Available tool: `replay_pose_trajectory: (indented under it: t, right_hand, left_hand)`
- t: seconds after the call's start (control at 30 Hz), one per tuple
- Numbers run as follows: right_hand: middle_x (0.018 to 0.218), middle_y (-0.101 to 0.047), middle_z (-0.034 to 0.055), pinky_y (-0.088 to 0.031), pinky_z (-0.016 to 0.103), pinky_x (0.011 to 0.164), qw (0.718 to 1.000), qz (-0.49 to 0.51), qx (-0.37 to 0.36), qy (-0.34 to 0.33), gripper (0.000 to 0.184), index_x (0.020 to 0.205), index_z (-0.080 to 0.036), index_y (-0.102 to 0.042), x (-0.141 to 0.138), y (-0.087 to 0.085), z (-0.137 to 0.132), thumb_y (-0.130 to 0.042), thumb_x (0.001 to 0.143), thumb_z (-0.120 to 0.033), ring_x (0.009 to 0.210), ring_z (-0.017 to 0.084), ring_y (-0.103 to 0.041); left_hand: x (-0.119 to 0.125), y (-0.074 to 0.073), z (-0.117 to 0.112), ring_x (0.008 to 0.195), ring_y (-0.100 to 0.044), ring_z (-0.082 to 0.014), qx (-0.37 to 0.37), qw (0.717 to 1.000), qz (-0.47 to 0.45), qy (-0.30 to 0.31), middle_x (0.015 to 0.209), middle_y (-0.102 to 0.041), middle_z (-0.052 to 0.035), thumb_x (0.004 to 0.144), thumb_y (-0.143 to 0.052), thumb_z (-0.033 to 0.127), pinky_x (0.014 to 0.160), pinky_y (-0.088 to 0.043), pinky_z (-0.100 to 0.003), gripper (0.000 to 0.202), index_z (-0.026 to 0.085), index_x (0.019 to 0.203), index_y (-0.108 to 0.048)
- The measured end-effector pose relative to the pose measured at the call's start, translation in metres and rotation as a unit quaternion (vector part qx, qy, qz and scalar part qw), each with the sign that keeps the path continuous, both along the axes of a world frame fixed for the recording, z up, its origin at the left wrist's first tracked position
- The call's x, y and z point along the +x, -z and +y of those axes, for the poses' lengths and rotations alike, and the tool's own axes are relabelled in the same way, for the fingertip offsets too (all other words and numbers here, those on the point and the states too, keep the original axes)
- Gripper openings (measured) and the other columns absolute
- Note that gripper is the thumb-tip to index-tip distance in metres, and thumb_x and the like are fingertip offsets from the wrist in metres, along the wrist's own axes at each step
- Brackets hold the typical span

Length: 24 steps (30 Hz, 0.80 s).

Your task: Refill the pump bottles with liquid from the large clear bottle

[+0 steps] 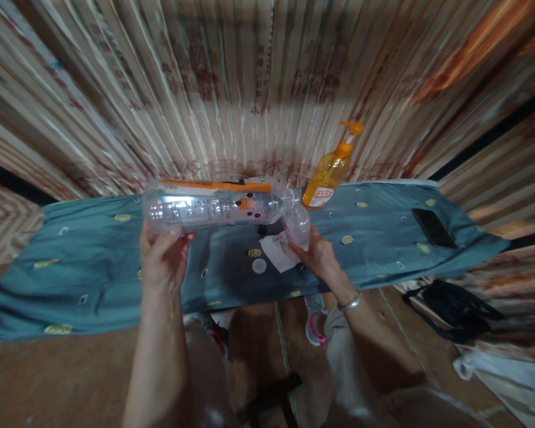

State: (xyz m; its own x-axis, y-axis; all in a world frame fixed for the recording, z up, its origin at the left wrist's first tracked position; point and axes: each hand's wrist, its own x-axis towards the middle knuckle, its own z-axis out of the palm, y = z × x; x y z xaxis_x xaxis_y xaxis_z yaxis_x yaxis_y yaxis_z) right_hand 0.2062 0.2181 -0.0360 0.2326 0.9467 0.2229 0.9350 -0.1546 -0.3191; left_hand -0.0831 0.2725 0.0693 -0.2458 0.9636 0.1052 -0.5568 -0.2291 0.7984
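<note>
My left hand [164,252] is closed around the base end of a large clear plastic bottle [205,208] with an orange label, held on its side. Its neck points right and meets the top of a small clear plastic container [298,224], though I cannot tell whether they touch. My right hand [316,252] grips that small container, which looks like a little bottle. Below it, a white tissue [280,251] and a round whitish cap [259,266] lie on the cloth. Just behind stands an orange pump bottle [327,178] of yellow liquid.
A teal patterned cloth [93,261] covers the narrow table. On its right end lies a black phone [434,227]. Striped curtains [232,89] hang close behind and at both sides. A black bag [455,306] sits at the lower right.
</note>
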Motion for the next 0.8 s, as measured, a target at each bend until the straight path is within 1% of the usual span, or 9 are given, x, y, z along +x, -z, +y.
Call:
replay_pose_trajectory:
  t: [0.17,0.27,0.4,0.63,0.8]
  right_hand:
    - [0.098,-0.078,0.019,-0.055,0.032,0.072,1.0,0.003,-0.007,0.0,0.063,0.135,-0.007,-0.049,0.0002,0.0,0.0,-0.066,0.088,-0.047,0.088,0.03,-0.076]
    - [0.098,-0.078,0.0187,-0.055,0.033,0.071,1.0,0.005,0.002,-0.002,0.062,0.135,-0.008,-0.049,0.0008,0.0011,0.0,-0.064,0.089,-0.048,0.087,0.03,-0.076]
    - [0.097,-0.078,0.0191,-0.054,0.034,0.071,1.0,0.008,0.006,-0.003,0.064,0.135,-0.007,-0.048,0.0014,0.0024,0.0002,-0.064,0.089,-0.048,0.086,0.031,-0.076]
    - [0.099,-0.077,0.0187,-0.055,0.034,0.073,1.0,0.024,-0.006,-0.004,0.062,0.135,-0.007,-0.049,0.0005,-0.0016,0.0,-0.067,0.089,-0.044,0.089,0.031,-0.076]
    - [0.101,-0.077,0.0196,-0.056,0.035,0.076,1.0,0.029,-0.002,-0.012,0.061,0.136,-0.007,-0.048,0.0003,-0.003,-0.0003,-0.068,0.089,-0.04,0.092,0.03,-0.076]
  left_hand:
    - [-0.0003,0.001,0.0005,0.06,-0.059,-0.0109,0.005,1.0,0.008,0.005,0.067,-0.064,0.0039,0.041,-0.088,0.014,0.05,-0.049,-0.019,0.039,0.02,0.076,-0.072]
    - [-0.0017,0.003,0.0016,0.061,-0.06,-0.0116,0.015,1.0,0.01,0.012,0.07,-0.065,0.0021,0.043,-0.088,0.014,0.051,-0.048,-0.02,0.04,0.019,0.079,-0.072]
    - [-0.002,0.0036,0.0017,0.06,-0.059,-0.0109,0.018,1.0,0.015,0.009,0.068,-0.063,0.0024,0.042,-0.089,0.015,0.05,-0.049,-0.02,0.038,0.017,0.076,-0.07]
    - [-0.0007,0.0039,0.0016,0.059,-0.059,-0.0103,0.013,1.0,0.015,0.01,0.071,-0.066,0.002,0.042,-0.089,0.016,0.05,-0.05,-0.019,0.039,0.018,0.075,-0.069]
    - [-0.0007,0.0044,0.0019,0.064,-0.061,-0.0115,0.017,1.0,0.017,0.015,0.076,-0.068,0.001,0.043,-0.089,0.015,0.051,-0.05,-0.02,0.04,0.019,0.078,-0.07]
